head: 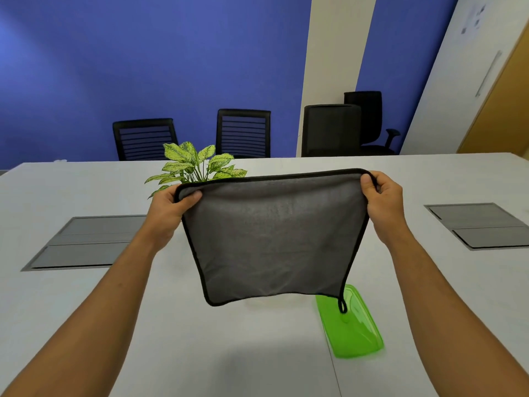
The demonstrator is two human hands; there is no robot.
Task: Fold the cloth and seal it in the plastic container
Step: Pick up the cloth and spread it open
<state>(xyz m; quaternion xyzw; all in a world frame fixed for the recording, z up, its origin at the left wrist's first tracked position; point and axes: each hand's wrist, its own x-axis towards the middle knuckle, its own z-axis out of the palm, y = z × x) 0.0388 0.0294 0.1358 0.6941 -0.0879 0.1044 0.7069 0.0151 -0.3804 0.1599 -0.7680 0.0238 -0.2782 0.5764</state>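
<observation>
Left hand (169, 209) pinches one top corner of the grey cloth (274, 236), right hand (382, 203) the other, so it hangs flat, wider than tall, above the table (200, 339). Green lid (350, 325) lies below-right, open tabletop all around.

The cloth (274, 236) is seen to be a soft, matt grey fabric with a fine, slightly fuzzy nap, and it is edged with a black stitched binding that ends in a small loop at one lower corner. Below that corner, a lid (353, 330) of translucent green plastic is shown, smooth and glossy, with bright reflections on it. The table (257, 353) under the cloth is finished in a smooth, pale, matt surface. To either side of the cloth, grey panels (86, 242) with a dull, metal-like sheen are set flush into it. Behind the cloth, chairs (243, 133) with black mesh backs are seen.
</observation>
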